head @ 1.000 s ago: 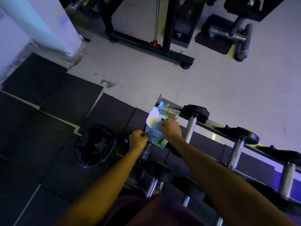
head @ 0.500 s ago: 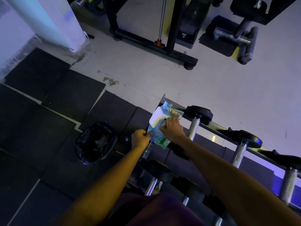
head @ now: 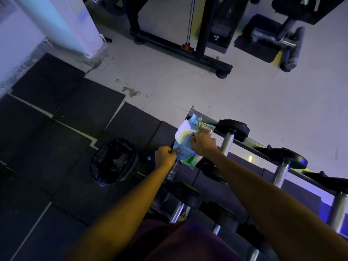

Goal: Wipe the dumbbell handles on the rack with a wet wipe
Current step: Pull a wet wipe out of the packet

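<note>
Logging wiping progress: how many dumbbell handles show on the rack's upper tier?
3: the nearest handle beside the right hand at the wipe pack, the middle handle, the far handle at the right edge. More may lie beyond the frame.

Dim, purple-tinged light with a yellowish cast on the forearms; wide-angle bending at the edges.
</note>
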